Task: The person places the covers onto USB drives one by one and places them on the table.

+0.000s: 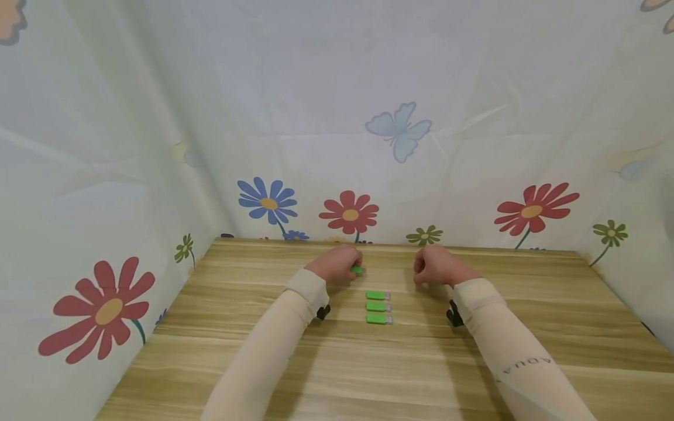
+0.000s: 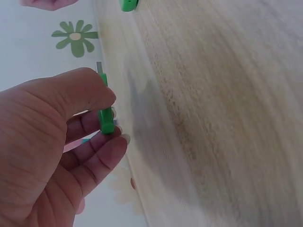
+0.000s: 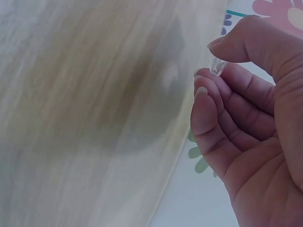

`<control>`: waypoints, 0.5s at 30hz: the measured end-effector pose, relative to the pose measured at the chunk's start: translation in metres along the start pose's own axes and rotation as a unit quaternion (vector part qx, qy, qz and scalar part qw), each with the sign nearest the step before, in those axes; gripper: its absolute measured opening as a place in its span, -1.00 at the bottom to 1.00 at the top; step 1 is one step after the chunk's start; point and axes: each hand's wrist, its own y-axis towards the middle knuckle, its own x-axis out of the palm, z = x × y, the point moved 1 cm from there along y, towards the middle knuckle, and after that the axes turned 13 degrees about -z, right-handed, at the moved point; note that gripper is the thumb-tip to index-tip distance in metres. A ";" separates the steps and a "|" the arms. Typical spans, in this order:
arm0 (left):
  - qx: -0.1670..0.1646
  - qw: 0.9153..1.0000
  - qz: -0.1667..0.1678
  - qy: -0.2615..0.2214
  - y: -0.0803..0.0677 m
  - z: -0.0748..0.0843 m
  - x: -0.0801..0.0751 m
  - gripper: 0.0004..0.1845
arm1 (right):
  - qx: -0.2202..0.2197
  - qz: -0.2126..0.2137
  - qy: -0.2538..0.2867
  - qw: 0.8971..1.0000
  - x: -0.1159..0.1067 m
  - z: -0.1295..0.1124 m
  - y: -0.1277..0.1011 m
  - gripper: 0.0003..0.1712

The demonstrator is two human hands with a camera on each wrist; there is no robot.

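My left hand (image 1: 337, 264) pinches a green USB stick (image 2: 107, 118) between thumb and fingers, just above the wooden table. In the left wrist view its bare metal plug (image 2: 99, 67) points away past the thumb. A small clear plastic cap (image 3: 217, 67) is pinched between the thumb and index finger of my right hand (image 1: 439, 266), to the right of the left one. Its other fingers are curled loosely. Between the hands and nearer to me, three more green USB sticks (image 1: 376, 307) lie in a column, their pale ends facing right.
The wood-grain table (image 1: 368, 374) ends at the back against a white curtain (image 1: 326, 117) printed with flowers and a butterfly. The same curtain hangs along the left and right sides. Dark wrist mounts (image 1: 455, 314) sit below the sleeve cuffs.
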 end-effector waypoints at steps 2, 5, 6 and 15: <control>0.004 1.000 0.003 0.002 -0.003 0.000 -0.002 -0.87 | -0.005 0.004 -0.001 1.000 -0.002 -0.004 -0.003 -0.94; 0.006 1.000 0.010 0.006 -0.009 0.002 -0.006 -0.90 | -0.011 0.010 0.004 1.000 -0.003 -0.007 -0.007 -0.94; 0.005 1.000 0.011 0.008 -0.011 0.002 -0.007 -0.90 | -0.014 0.009 0.008 1.000 -0.003 -0.007 -0.008 -0.94; 0.004 1.000 0.003 -0.021 -0.024 0.004 -0.008 -0.90 | -0.040 0.021 0.030 0.999 0.001 -0.017 -0.020 -0.93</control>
